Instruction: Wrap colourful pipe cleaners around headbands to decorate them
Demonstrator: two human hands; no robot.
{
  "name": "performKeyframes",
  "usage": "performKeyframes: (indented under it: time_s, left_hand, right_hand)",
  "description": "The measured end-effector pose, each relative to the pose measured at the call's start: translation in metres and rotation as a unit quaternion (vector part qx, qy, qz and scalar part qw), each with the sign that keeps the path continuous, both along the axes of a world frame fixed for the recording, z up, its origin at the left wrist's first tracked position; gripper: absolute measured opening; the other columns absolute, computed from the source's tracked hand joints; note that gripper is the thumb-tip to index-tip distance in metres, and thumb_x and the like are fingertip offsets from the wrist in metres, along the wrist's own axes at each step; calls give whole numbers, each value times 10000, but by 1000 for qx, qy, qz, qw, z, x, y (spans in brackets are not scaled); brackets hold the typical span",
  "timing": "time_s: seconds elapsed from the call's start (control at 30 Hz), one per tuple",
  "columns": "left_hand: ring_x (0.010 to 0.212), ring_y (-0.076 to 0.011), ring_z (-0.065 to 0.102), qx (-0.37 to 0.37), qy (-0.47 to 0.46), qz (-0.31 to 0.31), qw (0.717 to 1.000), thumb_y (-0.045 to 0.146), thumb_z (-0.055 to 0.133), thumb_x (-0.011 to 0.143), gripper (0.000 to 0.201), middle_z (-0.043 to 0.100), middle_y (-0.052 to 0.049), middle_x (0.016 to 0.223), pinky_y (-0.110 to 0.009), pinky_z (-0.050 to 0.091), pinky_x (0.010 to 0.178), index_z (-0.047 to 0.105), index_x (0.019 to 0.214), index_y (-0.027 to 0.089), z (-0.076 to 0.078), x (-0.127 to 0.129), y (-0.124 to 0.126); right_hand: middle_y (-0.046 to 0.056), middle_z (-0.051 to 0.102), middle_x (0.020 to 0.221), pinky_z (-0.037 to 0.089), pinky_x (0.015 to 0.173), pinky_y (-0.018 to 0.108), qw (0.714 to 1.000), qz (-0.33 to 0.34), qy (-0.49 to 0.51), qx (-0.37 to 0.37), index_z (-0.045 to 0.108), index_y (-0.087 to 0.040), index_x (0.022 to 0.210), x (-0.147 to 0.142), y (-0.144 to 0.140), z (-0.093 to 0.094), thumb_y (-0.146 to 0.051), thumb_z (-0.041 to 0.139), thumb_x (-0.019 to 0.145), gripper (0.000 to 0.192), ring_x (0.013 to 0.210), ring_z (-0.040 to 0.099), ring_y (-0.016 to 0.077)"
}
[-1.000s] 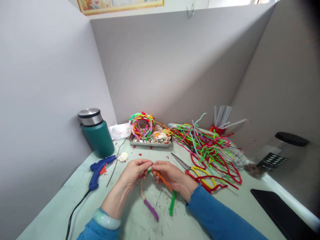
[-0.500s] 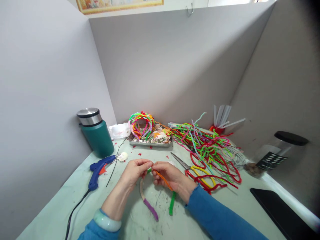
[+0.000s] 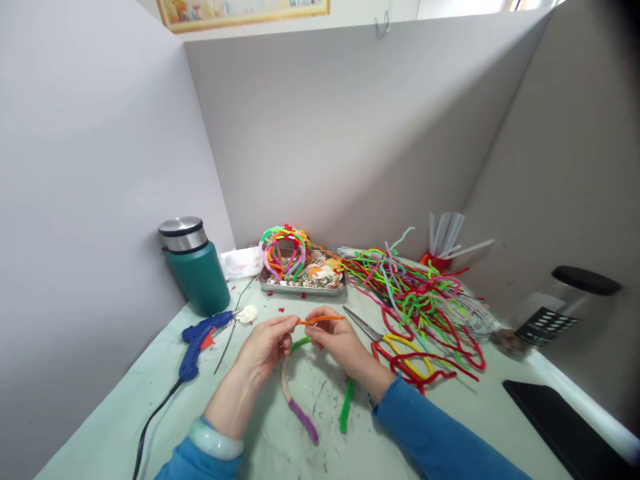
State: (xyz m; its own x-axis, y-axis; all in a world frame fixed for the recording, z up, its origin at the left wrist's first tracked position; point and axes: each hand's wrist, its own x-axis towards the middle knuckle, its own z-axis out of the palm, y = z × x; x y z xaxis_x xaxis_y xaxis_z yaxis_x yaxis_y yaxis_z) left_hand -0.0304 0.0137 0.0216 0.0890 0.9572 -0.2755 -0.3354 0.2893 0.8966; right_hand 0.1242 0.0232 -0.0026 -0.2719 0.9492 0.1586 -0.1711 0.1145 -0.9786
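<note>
Between both hands' grips (image 3: 300, 327) stretches the orange pipe cleaner (image 3: 320, 320).

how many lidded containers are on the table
2: a green flask with a steel lid stands at the far left by the wall, and a clear jar with a black lid sits at the right edge. Others may be hidden behind the pipe cleaner pile.

Craft workstation: grey partition walls (image 3: 350, 133), glue gun (image 3: 200, 340), pipe-cleaner pile (image 3: 415, 293).

The orange pipe cleaner (image 3: 320, 321), earlier slanting down under the right hand (image 3: 340, 343), now apparently lies level above its fingers
</note>
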Motion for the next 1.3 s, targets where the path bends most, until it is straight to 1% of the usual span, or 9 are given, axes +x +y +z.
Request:
performKeyframes:
  time_s: [0.1,0.27,0.4,0.47,0.7,0.83,1.03,1.2,1.3]
  left_hand:
    - [387,-41,391,-11,10,0,1000,288,796,543,289,459,65,421,-164,286,381,648,720,113,0,2,-1]
    - [378,-40,393,-15,19,-12,1000,285,794,556,282,482,60,434,-168,285,384,659,735,114,-2,2,0]
    - [369,-29,417,-12,31,-43,999,289,777,588,279,654,-17,649,-179,303,378,673,776,112,-2,-1,-1]
    - [363,-28,434,-7,45,-60,997,292,767,601,275,686,-45,723,-177,306,374,678,783,105,-1,-2,-1]
    - [346,-35,444,-10,73,-97,993,299,761,608,248,685,-55,683,-178,330,372,684,723,93,0,-3,-2]
    - [347,-24,424,-10,53,-110,992,286,764,603,237,683,-59,677,-170,311,371,692,715,90,0,-3,-3]
    - [382,-16,424,-18,17,-109,994,227,768,607,192,672,-48,683,-152,330,391,702,722,88,-1,0,-2]
    - [369,-19,442,-1,1,-97,995,267,765,617,224,663,-31,663,-146,302,371,699,741,93,-1,-1,-2]
    - [358,-18,439,1,11,-105,994,279,764,619,235,668,-37,671,-151,295,367,699,745,91,2,-2,-3]
  right_hand:
    - [-34,534,654,365,538,232,998,-25,-19,61,585,-198,823,-4,-2,-1,-295,656,722,157,568,466,107]
    - [-23,519,619,364,532,246,995,-58,-38,66,579,-185,745,-4,-2,1,-320,597,770,139,552,462,118]
    - [-42,479,579,334,517,241,996,-40,-54,67,562,-186,695,1,1,3,-321,588,773,158,526,426,107]
    - [-45,474,582,323,508,238,996,-27,-61,64,562,-183,686,4,4,2,-317,588,770,160,521,415,103]
    - [-42,473,596,315,516,225,994,14,-74,75,576,-178,707,6,4,1,-314,585,778,153,542,397,101]
    - [-43,480,611,319,512,221,997,21,-36,61,573,-182,725,3,0,3,-345,605,765,171,534,393,96]
    - [-41,506,618,324,501,214,999,14,-8,46,588,-184,762,2,-1,4,-319,624,750,140,528,412,90]
    - [-24,556,681,342,494,215,999,32,2,30,620,-177,850,2,0,3,-313,598,769,160,519,431,83]
    - [-24,564,676,351,495,212,999,37,13,18,617,-174,844,3,0,4,-300,615,756,154,515,437,80]
